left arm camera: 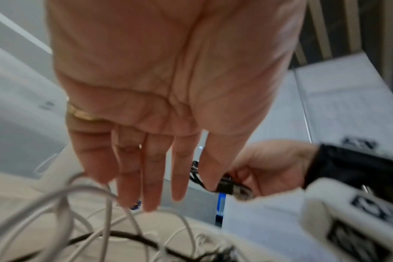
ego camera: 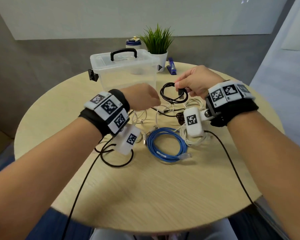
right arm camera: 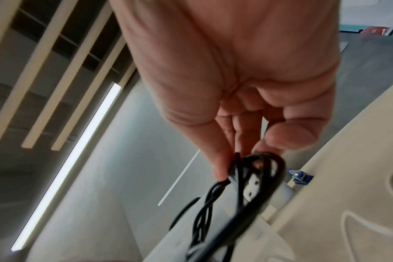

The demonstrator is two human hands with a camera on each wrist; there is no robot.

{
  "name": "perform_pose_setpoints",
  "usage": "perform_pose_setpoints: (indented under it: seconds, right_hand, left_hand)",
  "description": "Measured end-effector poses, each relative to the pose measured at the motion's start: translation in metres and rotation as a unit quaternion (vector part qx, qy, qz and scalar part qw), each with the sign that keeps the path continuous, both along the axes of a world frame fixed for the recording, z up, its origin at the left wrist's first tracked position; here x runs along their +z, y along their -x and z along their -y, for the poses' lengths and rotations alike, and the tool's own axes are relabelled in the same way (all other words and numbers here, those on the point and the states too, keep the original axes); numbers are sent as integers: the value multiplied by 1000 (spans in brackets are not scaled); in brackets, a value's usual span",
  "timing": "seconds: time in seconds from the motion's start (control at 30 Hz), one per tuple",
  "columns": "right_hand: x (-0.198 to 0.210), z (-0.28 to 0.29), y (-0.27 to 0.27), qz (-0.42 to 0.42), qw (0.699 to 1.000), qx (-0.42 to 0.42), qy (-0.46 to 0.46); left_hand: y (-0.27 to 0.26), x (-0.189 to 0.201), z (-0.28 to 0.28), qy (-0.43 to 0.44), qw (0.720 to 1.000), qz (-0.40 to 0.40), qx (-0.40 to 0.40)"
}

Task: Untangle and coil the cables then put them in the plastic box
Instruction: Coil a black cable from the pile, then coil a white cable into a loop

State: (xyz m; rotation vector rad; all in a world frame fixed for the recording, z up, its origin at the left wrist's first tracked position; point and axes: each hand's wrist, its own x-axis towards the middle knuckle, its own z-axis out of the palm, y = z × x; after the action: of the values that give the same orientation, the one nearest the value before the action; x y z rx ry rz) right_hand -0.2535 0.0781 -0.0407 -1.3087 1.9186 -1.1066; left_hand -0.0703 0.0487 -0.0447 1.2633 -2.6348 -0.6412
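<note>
My right hand [ego camera: 189, 84] pinches a coiled black USB cable [ego camera: 173, 94] and holds it just above the table, in front of the clear plastic box [ego camera: 126, 71]. The right wrist view shows my fingers [right arm camera: 222, 159] closed on the black cable [right arm camera: 254, 177] with its plug inside the loops. My left hand [ego camera: 144, 97] hovers over loose white cables [ego camera: 145, 116], its fingers [left arm camera: 146, 168] straight and holding nothing. A coiled blue cable [ego camera: 166, 144] lies on the table near me. A cream cable bundle [ego camera: 192, 137] lies to its right.
The box's lid with a black handle [ego camera: 124, 52] is on. Behind it stand a potted plant [ego camera: 157, 42], a blue stapler [ego camera: 171, 66] and a small jar [ego camera: 132, 43]. A thin black cable [ego camera: 116, 160] loops at the left. The round wooden table [ego camera: 154, 187] is bare near me.
</note>
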Motion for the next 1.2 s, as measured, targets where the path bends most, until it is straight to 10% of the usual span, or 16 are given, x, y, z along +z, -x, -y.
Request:
perform_pose_setpoints:
  seconds: [0.2,0.43,0.8,1.2]
  right_hand:
    - [1,13,22,-30,996,-74,-34]
    - [-2,14,36,-50,993,-83,-65]
    - [-8,18,61,-49,993,-59,-85]
    - [-25,36,63,-51,983,-35,-175]
  left_hand:
    - [3,-9,10,119,966,229,-28]
    - [5,-4,23,91,974,205,-15]
    - [4,7,44,46,990,-52,121]
    - [7,18,51,-37,909,-407,79]
